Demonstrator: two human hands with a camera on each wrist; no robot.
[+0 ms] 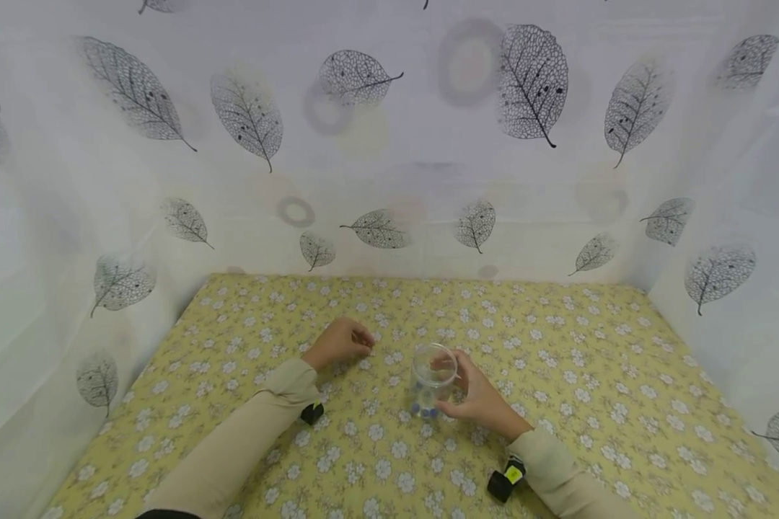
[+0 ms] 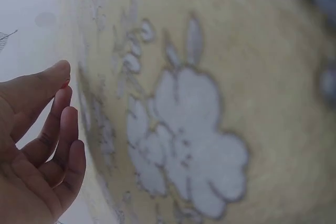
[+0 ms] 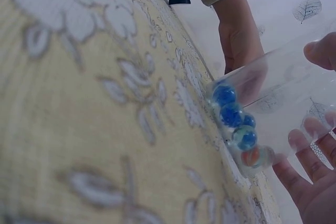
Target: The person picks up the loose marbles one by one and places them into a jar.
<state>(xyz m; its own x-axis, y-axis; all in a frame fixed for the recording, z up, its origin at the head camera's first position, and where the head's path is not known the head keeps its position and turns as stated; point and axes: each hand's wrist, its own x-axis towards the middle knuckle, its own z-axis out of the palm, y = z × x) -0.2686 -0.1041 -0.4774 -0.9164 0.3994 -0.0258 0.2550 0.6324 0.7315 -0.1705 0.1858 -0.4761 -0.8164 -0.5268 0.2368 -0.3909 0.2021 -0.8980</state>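
Note:
My right hand (image 1: 482, 398) grips a clear plastic cup (image 1: 422, 389) from its right side, fingers and thumb spread around the wall. The cup stands upright on the cloth. Several glass marbles (image 3: 231, 114) lie at its bottom, mostly blue, one with an orange swirl. To the left of the cup, my left hand (image 1: 340, 342) is low over the table. Its thumb and index fingertip pinch a small red thing (image 2: 65, 84), almost wholly hidden by the fingers; its kind I cannot tell. The other left fingers are loosely curled.
A yellow cloth with white flowers (image 1: 376, 468) covers the table. White curtains with dark leaf prints (image 1: 428, 180) hang behind the table and along both sides. Each wrist wears a small black camera (image 1: 501, 484).

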